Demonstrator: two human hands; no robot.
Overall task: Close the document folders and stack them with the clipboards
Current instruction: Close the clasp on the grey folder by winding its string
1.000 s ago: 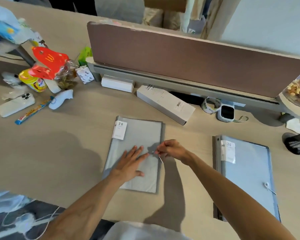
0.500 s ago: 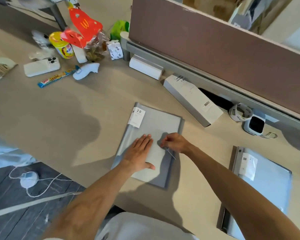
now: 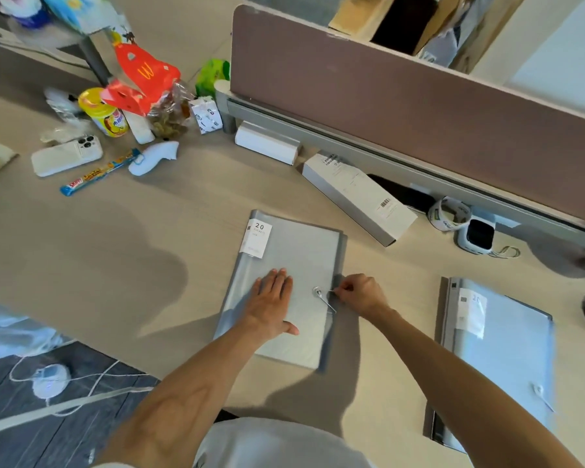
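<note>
A grey document folder (image 3: 301, 251) with a white "20" label lies closed on the desk in front of me. My left hand (image 3: 272, 304) rests flat on its cover, fingers together. My right hand (image 3: 357, 293) sits at the folder's right edge, fingers pinched on the thin closure string (image 3: 328, 303) that runs from the round button (image 3: 318, 292). A second, bluish folder (image 3: 500, 359) lies closed to the right, its own string loose near the lower corner. No clipboards are in view.
A long white box (image 3: 358, 197) lies behind the folder, below the brown desk divider (image 3: 419, 106). A tape roll (image 3: 450, 214) and small white device (image 3: 478, 236) sit right of it. Snacks, a phone (image 3: 66, 157) and a candy bar (image 3: 98, 172) clutter the far left. The desk edge runs near my body.
My right hand has shifted slightly right to the folder's edge, drawing the string out from the button, which now shows. My left hand stays pressed on the cover. The view has turned.
</note>
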